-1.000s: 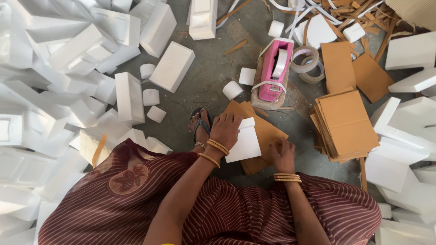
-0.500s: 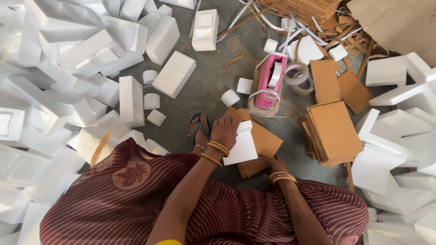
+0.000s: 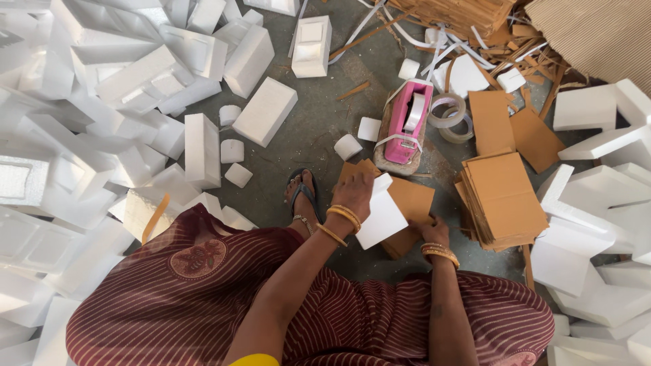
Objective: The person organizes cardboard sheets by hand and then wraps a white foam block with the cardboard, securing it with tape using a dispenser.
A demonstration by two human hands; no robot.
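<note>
My left hand [image 3: 354, 193] grips the top of a flat white foam piece [image 3: 381, 217] that stands tilted over a brown cardboard sheet [image 3: 410, 203] on the floor. My right hand [image 3: 431, 232] rests on the lower right edge of that cardboard, fingers curled on it. Gold bangles circle both wrists. A pink tape dispenser [image 3: 407, 125] sits just beyond the cardboard. My foot in a dark sandal [image 3: 304, 193] lies left of the left hand.
White foam blocks [image 3: 135, 88] are heaped on the left, more foam pieces [image 3: 597, 203] on the right. A stack of brown cardboard sheets [image 3: 502, 200] lies right of my hands. Clear tape rolls [image 3: 451, 115] sit by the dispenser. Cardboard scraps and strips [image 3: 475, 27] fill the far side.
The view has shifted, so the floor items sit lower in the frame. My right hand has slid a little along the cardboard edge; the left hand keeps its hold on the foam piece.
</note>
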